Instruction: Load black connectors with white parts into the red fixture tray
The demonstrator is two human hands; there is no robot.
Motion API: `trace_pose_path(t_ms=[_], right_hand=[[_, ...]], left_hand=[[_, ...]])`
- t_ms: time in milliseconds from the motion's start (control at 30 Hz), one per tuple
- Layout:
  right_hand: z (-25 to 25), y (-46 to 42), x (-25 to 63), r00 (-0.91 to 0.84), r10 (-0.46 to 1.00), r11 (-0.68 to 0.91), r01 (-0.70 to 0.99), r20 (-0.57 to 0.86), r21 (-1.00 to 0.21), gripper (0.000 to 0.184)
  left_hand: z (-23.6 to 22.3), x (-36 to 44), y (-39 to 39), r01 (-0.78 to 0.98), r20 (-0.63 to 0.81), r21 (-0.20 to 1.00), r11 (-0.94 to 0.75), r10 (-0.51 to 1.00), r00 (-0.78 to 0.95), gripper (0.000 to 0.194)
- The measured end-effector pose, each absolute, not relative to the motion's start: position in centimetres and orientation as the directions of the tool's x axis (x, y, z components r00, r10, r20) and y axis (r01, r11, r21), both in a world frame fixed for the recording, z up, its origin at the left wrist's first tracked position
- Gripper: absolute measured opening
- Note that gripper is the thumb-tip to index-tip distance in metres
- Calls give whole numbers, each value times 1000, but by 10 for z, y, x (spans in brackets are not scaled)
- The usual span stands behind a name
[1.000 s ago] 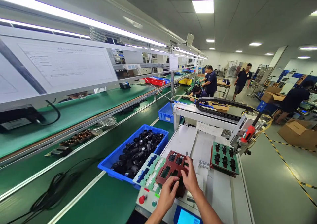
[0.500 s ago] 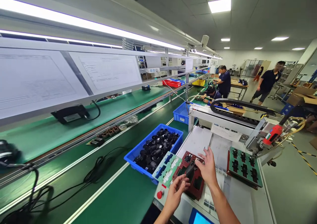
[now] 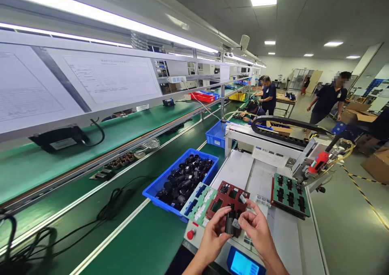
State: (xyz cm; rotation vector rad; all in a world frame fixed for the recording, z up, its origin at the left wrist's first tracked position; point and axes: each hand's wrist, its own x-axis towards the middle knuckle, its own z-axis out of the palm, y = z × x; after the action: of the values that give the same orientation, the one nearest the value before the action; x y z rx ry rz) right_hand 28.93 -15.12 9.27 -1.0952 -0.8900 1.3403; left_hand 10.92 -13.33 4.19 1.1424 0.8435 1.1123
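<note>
My left hand (image 3: 212, 235) is closed around a black ribbed plastic part (image 3: 230, 223) in front of me. Thumb and fingers of my right hand (image 3: 257, 230) pinch a small grey metal plate (image 3: 236, 223) against that part's side. A second small grey piece (image 3: 242, 199) shows at the right index fingertip; whether it is gripped I cannot tell. Beneath and beyond both hands lies a dark red fixture (image 3: 223, 189) with cut-outs, a black part sitting in one corner. The green fixture plate (image 3: 194, 204) adjoins it on the left.
A blue bin (image 3: 151, 195) heaped with black parts stands left of the machine bed (image 3: 291, 242). Farther right is a loaded green fixture (image 3: 277, 208) below a red-bodied tool head (image 3: 319, 161). A red button (image 3: 191, 234) and blue screen (image 3: 244, 263) are nearest. Several people are beyond.
Both hands have come together lower down, the left now gripping the black part that was over the red fixture. The right now pinches a small plate against it. The view has shifted right.
</note>
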Motion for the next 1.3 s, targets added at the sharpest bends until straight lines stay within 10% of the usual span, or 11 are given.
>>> trace_pose_path(t_ms=[900,1133,1300], right_hand=[[89,-155,289,59,983,-175,-34,-176,-984,103],[68,-171,274,295,947,57,244,130,-968,82],[43,-166,266,209,968,112,131,138,-985,81]], left_hand=[[53,114,-134,-183,24,983,28,960,278,61],[59,114,-136,-409,36,908,91,955,293,68],[55,110,-137,-383,70,922,51,953,295,66]])
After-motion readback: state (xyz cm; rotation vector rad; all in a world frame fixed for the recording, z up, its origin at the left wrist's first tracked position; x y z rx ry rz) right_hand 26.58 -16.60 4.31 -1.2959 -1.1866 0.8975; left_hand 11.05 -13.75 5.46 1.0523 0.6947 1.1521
